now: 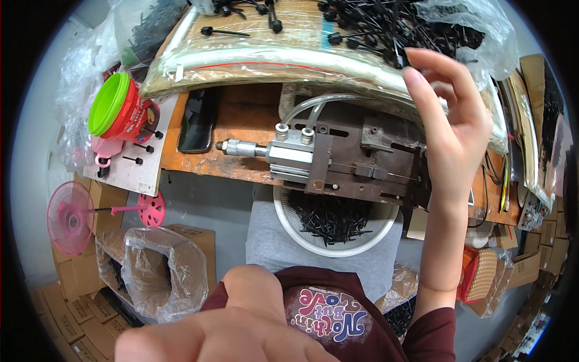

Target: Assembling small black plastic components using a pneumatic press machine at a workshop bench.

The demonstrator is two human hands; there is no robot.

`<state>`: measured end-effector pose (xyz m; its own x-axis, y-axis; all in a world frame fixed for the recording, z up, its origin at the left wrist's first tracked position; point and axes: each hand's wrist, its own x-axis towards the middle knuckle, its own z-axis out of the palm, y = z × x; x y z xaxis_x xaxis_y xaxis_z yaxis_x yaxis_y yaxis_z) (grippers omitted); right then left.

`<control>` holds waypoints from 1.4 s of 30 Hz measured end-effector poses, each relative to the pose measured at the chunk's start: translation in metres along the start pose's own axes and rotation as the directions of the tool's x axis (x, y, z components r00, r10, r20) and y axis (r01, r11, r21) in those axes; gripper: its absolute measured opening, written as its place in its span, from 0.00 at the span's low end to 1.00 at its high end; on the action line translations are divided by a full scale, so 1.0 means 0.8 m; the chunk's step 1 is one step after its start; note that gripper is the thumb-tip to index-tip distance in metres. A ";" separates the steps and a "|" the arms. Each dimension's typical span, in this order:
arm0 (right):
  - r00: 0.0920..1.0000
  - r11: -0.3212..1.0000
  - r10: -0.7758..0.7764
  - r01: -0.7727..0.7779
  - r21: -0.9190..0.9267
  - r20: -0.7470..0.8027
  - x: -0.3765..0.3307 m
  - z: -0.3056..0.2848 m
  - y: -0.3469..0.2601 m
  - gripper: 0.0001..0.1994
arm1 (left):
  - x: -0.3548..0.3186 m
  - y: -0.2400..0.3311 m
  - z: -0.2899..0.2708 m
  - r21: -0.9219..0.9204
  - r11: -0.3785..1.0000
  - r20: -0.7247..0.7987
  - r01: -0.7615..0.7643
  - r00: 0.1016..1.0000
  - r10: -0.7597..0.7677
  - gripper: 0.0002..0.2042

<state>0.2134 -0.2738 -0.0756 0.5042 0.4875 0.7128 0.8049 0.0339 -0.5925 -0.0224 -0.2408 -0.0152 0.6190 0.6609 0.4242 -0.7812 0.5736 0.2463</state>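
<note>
My right hand [455, 114] reaches up to the pile of black knob-headed rods [368, 39] on the plastic-wrapped board. Its thumb and forefinger are bent together at the pile's edge, around the dark head of one black rod [399, 58]. Large and close at the bottom is my left hand [223, 338], its back showing and most fingers cut off by the frame, so what it holds is hidden. Between me and the board lies a metal fixture [374, 160] with a pneumatic cylinder [289, 160] and clear tubes. Below it, a white basket [338, 248] contains many black rods.
A dark phone [197, 120] lies on the wooden bench left of the cylinder. Farther left stands a red and green bucket [114, 108] near several loose rods. A pink fan [72, 217], plastic-lined box [151, 271] and cartons [78, 308] are lower left; an orange-red object [479, 274] is at right.
</note>
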 end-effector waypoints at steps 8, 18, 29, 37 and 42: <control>0.993 0.977 0.086 -0.069 0.203 -0.075 -0.021 -0.005 -0.005 0.08 | -0.004 -0.015 -0.007 -0.031 0.999 0.041 -0.044 0.998 0.045 0.08; 0.994 0.993 0.108 -0.107 0.042 -0.035 -0.006 -0.003 0.013 0.10 | -0.013 -0.013 -0.011 -0.031 0.997 0.043 -0.066 0.997 0.068 0.08; 0.998 0.919 0.062 -0.049 -0.391 0.020 0.059 -0.003 0.067 0.15 | -0.012 -0.002 -0.017 -0.035 0.993 0.054 -0.114 0.992 0.116 0.09; 0.989 0.912 0.143 -0.119 -0.392 0.032 0.088 0.029 0.035 0.22 | -0.004 0.009 -0.017 -0.020 0.990 0.051 -0.140 0.989 0.141 0.09; 0.985 0.897 0.160 -0.117 -0.426 0.065 0.094 0.032 0.050 0.24 | 0.003 0.013 -0.019 -0.030 0.992 0.054 -0.126 0.990 0.127 0.10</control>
<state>0.2756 -0.2131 -0.0551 0.6047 0.5425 0.5831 0.7963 -0.3984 -0.4551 -0.0281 -0.2257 -0.0250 0.5093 0.7013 0.4988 -0.8501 0.5003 0.1647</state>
